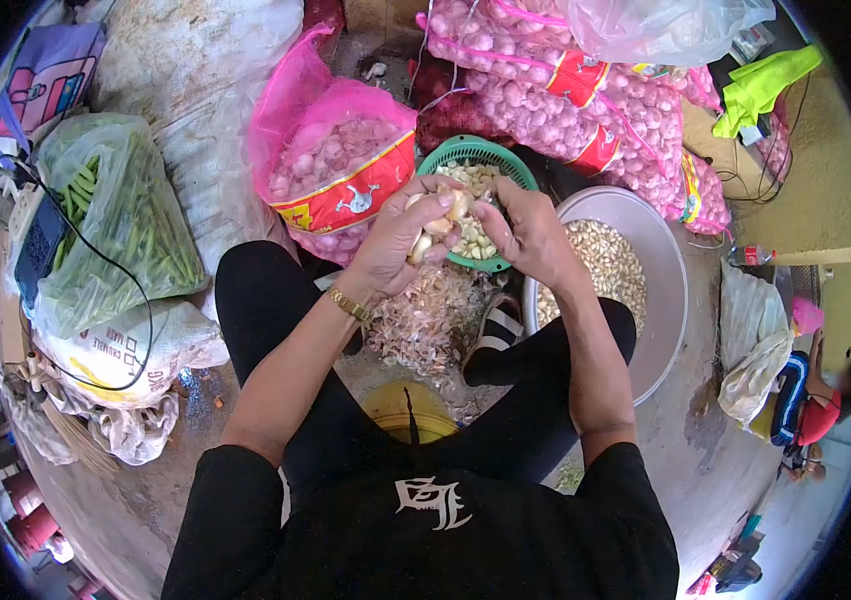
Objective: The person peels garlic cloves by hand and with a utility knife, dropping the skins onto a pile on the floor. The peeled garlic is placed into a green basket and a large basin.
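Several garlic cloves [429,238] lie cupped in my left hand [395,240], its fingers curled round them and a gold watch on the wrist. My right hand [527,235] is bent close against it, thumb and fingers pinched at the edge of the garlic; what exactly they grip is partly hidden. Beneath both hands stands a green basket [432,160] with pale garlic cloves in it. A heap of garlic skins [420,320] covers the floor between my feet. Right of the basket, a large grey-white basin [667,290] holds many peeled cloves [605,265].
An open pink mesh bag of garlic [335,150] leans at the left of the basket. Full mesh sacks [635,125] are piled behind. At left, a plastic bag of green pods [115,220] rests on a white sack [125,360]. Another person [818,405] is at far right.
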